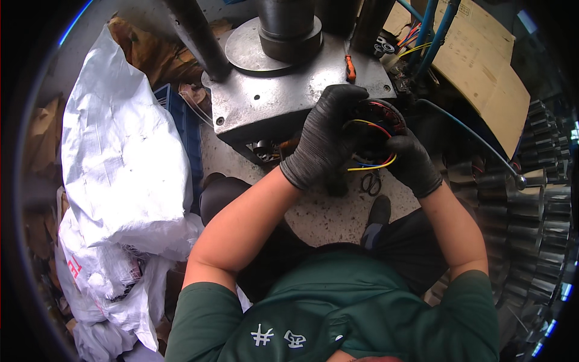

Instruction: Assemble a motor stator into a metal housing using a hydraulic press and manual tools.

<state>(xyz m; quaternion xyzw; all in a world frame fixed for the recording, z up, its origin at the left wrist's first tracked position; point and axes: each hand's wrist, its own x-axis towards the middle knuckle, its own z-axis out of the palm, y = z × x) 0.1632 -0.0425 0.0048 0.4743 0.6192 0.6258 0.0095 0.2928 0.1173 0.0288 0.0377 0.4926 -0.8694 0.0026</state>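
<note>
Clamping ring [393, 114] w/ L hand [325, 136] & R hand [415, 161], opp. sides, nr press [289, 90], prob. to keep wires [368, 168] free.

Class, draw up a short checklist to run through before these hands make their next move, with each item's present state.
1. Left hand gloved: ok.
2. Right hand gloved: ok.
3. Round part held by both hands: ok.
4. Coloured wires tucked in: not ok, they loop out, a yellow end free.
5. Screwdriver off the metal plate: not ok, it lies there.
6. Round part's inside undamaged: cannot tell, too dark.
</note>
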